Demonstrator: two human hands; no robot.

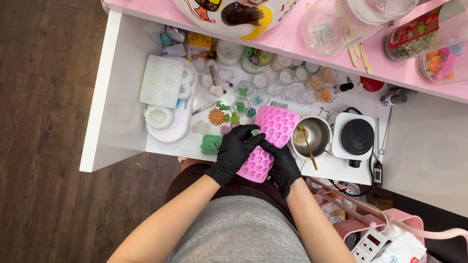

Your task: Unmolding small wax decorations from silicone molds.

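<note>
Gloved hands work a pink mould at the white table.

The left hand (pixel 237 152) and right hand (pixel 282 165), both black-gloved, have fingers clenched around the pink silicone mould (pixel 270 134), held over the table (pixel 336 168) edge beside a steel pot (pixel 314 134) and small hotplate (pixel 356 137).

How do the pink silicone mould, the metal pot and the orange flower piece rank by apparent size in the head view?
1. pink silicone mould, held by the left hand and right hand
2. metal pot
3. orange flower piece
</note>
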